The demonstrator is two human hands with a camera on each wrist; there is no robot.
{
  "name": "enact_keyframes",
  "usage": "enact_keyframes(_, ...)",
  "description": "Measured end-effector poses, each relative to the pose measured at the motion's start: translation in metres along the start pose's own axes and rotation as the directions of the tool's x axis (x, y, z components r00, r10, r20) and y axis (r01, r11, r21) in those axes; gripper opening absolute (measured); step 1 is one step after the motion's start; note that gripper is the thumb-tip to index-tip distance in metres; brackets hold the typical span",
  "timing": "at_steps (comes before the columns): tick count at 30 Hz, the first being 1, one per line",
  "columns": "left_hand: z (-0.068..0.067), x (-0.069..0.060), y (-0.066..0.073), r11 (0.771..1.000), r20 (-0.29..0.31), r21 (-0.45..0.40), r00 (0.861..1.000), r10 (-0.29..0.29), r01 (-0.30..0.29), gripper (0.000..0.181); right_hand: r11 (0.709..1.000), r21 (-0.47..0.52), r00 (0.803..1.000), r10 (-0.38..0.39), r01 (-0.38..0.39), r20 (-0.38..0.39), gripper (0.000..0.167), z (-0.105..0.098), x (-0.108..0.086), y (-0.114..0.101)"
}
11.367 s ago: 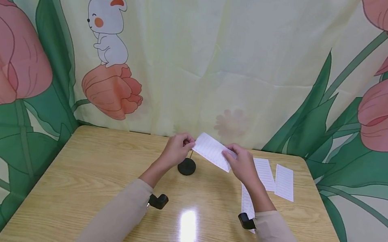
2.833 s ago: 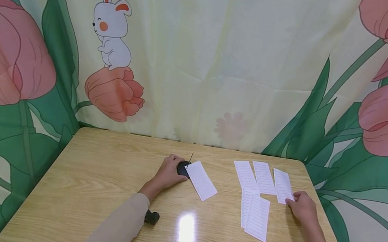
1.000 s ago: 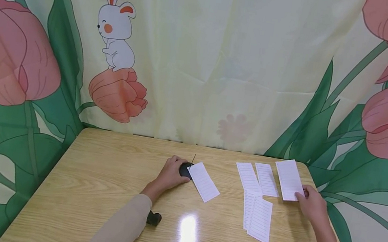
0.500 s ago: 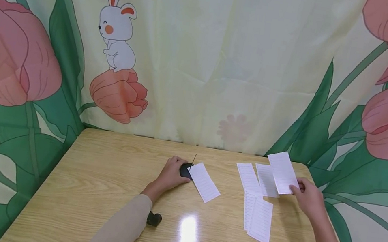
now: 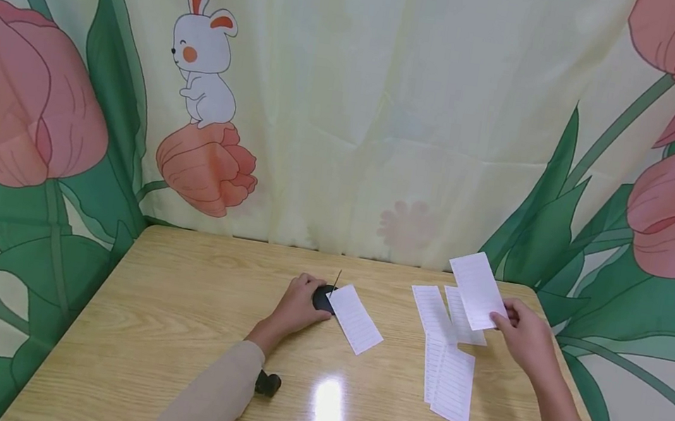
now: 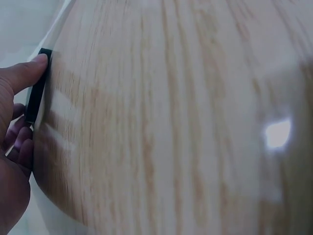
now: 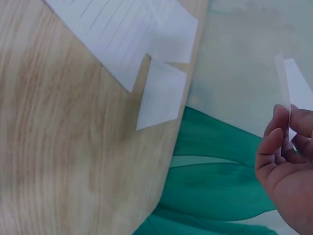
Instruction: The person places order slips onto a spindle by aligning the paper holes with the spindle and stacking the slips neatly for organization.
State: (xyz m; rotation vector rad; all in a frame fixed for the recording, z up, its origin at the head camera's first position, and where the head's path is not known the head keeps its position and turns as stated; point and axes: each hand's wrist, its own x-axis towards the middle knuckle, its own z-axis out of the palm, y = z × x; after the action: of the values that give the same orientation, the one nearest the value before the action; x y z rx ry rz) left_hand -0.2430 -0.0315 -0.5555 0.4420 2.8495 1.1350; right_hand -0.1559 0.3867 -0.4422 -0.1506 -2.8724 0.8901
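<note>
A receipt spike, a black round base (image 5: 322, 298) with a thin upright rod (image 5: 338, 279), stands on the table. My left hand (image 5: 299, 305) grips the base's left side; in the left wrist view the thumb lies over the dark base edge (image 6: 38, 93) with fingers below. One lined paper slip (image 5: 355, 321) has its corner at the rod's foot; whether it is pierced I cannot tell. My right hand (image 5: 526, 333) pinches another slip (image 5: 473, 284) by its lower right corner, raised above the table; the right wrist view shows it nearly edge-on between thumb and fingers.
Several lined slips lie at the table's right: an upper left slip (image 5: 426, 306), one partly under the raised slip (image 5: 465, 321), and two overlapping nearer ones, the front slip (image 5: 453, 388) on top. A printed curtain (image 5: 347, 133) hangs behind the wooden table (image 5: 168, 330).
Over the last second my right hand has carried its slip leftward and up from the right side. Earlier, that slip lay on the table. My left hand has stayed on the base.
</note>
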Motion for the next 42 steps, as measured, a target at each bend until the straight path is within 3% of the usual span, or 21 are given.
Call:
enact_keyframes(12, 0.001, 0.0, 0.0, 1.0, 0.01, 0.002, 1.0, -0.003, 0.003, 0.074, 0.999, 0.024, 0.999, -0.046, 0.046, 0.014, 0.037, 0.002, 0.005, -0.029)
enact_keyframes(21, -0.004, -0.001, 0.005, 0.999, 0.019, -0.047, 1.0, -0.021, 0.022, 0.072, 0.995, 0.025, 0.995, -0.096, 0.095, 0.031, 0.034, 0.005, 0.008, -0.045)
enact_keyframes(34, -0.027, -0.005, 0.014, 0.99, -0.023, -0.142, 0.999, -0.026, 0.023, 0.066, 0.988, 0.028, 0.987, -0.152, 0.15, 0.054, 0.035, 0.008, 0.014, -0.07)
enact_keyframes(38, -0.036, -0.007, 0.017, 0.986, -0.051, -0.168, 0.999, 0.003, -0.012, 0.064, 0.985, 0.028, 0.984, -0.17, 0.168, 0.056, 0.032, 0.011, 0.015, -0.076)
enact_keyframes(42, -0.044, -0.008, 0.021, 0.979, -0.098, -0.184, 0.993, 0.071, -0.088, 0.059, 0.981, 0.027, 0.98, -0.192, 0.191, 0.057, 0.03, 0.012, 0.015, -0.08)
